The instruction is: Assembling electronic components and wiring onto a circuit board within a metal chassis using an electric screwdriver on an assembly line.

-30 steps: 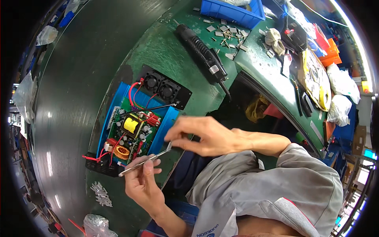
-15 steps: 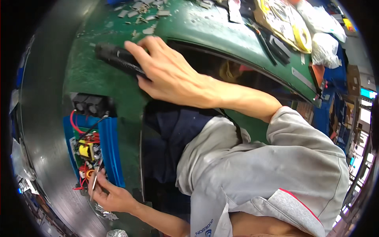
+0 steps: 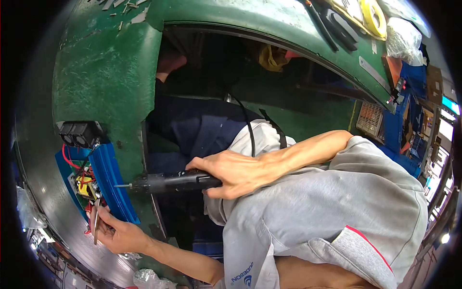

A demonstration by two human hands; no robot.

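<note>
Below the far end of the bench, a blue metal housing (image 3: 111,180) lies open at the top. Inside it are wires and a yellow-wrapped transformer (image 3: 85,187), and twin black fans (image 3: 81,135) sit at its far end. My left hand (image 3: 118,233) is closed on metal tweezers (image 3: 96,221), their tips down by the components at the near end. My right hand (image 3: 236,176) grips a black corded electric screwdriver (image 3: 173,183), held level. Its bit points left over the housing's right wall; whether it touches cannot be told.
The green bench (image 3: 106,86) bends round to the right, with a dark gap under its edge. A yellow tape roll (image 3: 373,17), a steel ruler (image 3: 373,70) and a clear plastic bag (image 3: 403,41) lie on its right part. Crumpled clear plastic (image 3: 151,279) lies near the lower edge.
My right hand has brought the screwdriver from above the far bench down and back toward the housing, its bit now pointing at it. My left hand still holds the tweezers at the components. The view has shifted.
</note>
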